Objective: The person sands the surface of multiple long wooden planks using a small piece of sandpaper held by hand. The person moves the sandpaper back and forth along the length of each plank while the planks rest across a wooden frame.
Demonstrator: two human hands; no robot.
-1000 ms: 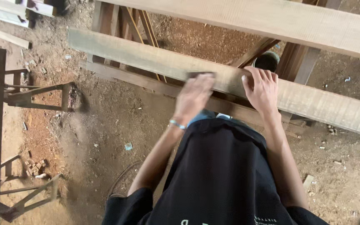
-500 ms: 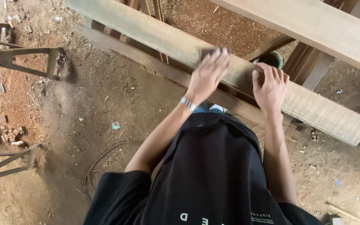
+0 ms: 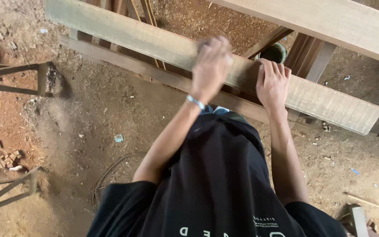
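The left hand (image 3: 211, 66) lies on top of a long pale wooden plank (image 3: 123, 37). It looks blurry. A dark edge peeks out near its fingertips, so it may be pressing something small against the wood, but I cannot tell what. I also cannot tell if its fingers are spread or curled. A thin bracelet (image 3: 195, 102) sits on that wrist.

The right hand (image 3: 273, 83) is flat on the same plank, fingers together and curled a little over the far edge. It holds the plank down.

A moment ago the left hand was closer to the right hand. Now it is further along the plank, away from the right hand. The right hand has kept its spot. So the left hand seems to be rubbing back and forth along the wood while the other steadies it.

The plank lies slanted across a wooden frame (image 3: 123, 61). A second plank (image 3: 330, 22) lies above it, well apart. A round dark pot (image 3: 272, 52) stands under the plank, near the right hand. The dirt floor (image 3: 88, 114) has sawdust and scraps on it.
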